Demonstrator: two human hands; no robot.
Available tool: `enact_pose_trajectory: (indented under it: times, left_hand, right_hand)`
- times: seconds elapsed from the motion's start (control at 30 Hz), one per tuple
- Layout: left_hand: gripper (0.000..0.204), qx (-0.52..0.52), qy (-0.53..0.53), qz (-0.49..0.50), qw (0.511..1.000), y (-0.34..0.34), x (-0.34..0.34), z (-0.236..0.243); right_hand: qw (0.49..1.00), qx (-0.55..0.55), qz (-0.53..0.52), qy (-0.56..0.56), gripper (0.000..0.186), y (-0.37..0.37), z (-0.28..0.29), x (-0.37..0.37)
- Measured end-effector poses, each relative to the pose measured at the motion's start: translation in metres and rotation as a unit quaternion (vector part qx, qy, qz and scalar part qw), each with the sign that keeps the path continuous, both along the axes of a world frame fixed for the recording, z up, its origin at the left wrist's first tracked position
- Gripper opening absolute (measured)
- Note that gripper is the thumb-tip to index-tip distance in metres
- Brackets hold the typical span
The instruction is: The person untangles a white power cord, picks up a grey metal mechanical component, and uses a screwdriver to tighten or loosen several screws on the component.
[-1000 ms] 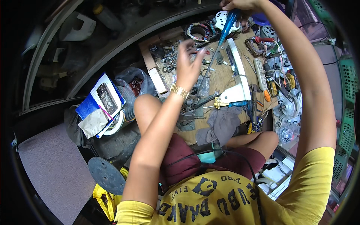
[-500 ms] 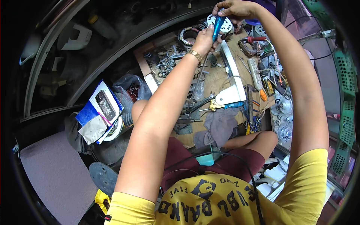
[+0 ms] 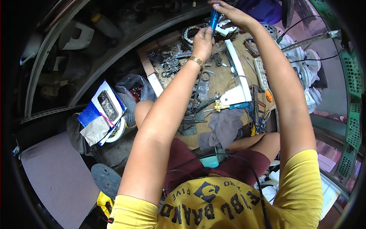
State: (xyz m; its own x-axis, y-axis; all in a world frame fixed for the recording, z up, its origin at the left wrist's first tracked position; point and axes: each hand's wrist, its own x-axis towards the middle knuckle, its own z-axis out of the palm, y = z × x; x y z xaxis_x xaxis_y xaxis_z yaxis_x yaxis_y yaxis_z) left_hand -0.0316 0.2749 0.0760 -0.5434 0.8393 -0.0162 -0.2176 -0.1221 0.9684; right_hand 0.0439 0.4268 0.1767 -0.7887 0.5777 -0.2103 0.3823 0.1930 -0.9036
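Observation:
Over the far end of the wooden workbench (image 3: 213, 82), my left hand (image 3: 203, 44) is closed around the lower part of a blue screwdriver handle (image 3: 214, 18). My right hand (image 3: 230, 14) is at the top of that handle, its thumb and fingers against the end. The screwdriver's tip is hidden behind my left hand. Just beyond and to the right of the handle lies a white slotted part (image 3: 227, 29), partly covered by my right hand. A ring-shaped wound coil (image 3: 188, 35) sits left of the handle, past my left hand.
Loose screws and metal bits (image 3: 173, 63) cover the bench's left side. A long white bracket (image 3: 234, 95), a grey cloth (image 3: 224, 128), a power strip (image 3: 260, 72) and an orange handle (image 3: 269, 95) lie nearer and right. A black cable (image 3: 244, 164) crosses my lap.
Both hands have shifted slightly left with the screwdriver. My right fingers have straightened from their curl around the handle's top, and my right forearm has swung left.

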Motion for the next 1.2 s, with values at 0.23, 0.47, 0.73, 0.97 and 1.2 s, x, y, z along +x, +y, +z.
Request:
enact_pose_trajectory:
  times: [0.23,0.47,0.73,0.97,1.2]
  left_hand:
    - [0.054,-0.103,-0.081,-0.03,0.991,-0.019,0.015,0.012]
    - [0.066,-0.156,0.34,0.142,0.916,-0.189,0.01,-0.04]
    - [0.12,-0.377,0.304,0.028,0.874,-0.272,0.086,-0.078]
    - [0.125,-0.351,0.29,0.072,0.887,-0.279,0.082,-0.1]
    - [0.121,-0.398,0.222,0.056,0.889,-0.281,0.082,-0.104]
  right_hand:
    - [0.996,0.043,-0.02,0.07,0.042,0.02,-0.018,0.022]
    - [0.995,0.004,0.079,-0.063,0.037,0.004,0.039,0.015]
    - [0.943,-0.009,0.204,-0.264,0.049,0.033,0.065,0.006]
    - [0.7,0.409,0.406,-0.421,0.053,0.022,0.071,-0.013]
    - [0.606,0.609,0.502,-0.097,0.051,-0.011,0.045,-0.004]
